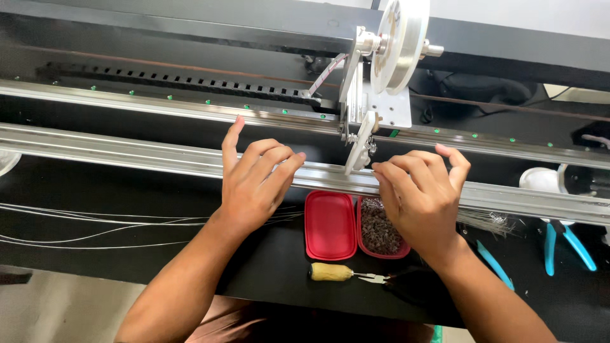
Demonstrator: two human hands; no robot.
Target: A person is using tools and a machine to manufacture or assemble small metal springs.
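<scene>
Down by the desk's near edge sits my pick (346, 273); both hands, left (254, 181) and right (419, 190), rest loosely curled and empty on the rail (159, 159), which runs left-right, right hand nearer the guide arm (361, 143).

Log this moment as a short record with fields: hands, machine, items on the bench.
left hand: fingers curled at the metal rail, empty
right hand: fingertips at the rail beside the white guide arm, nothing visibly held
machine: silver spool wheel on a carriage above the rail
bench: red lid, red tray of dark small parts, yellow-handled tool, teal pliers, thin wires
</scene>
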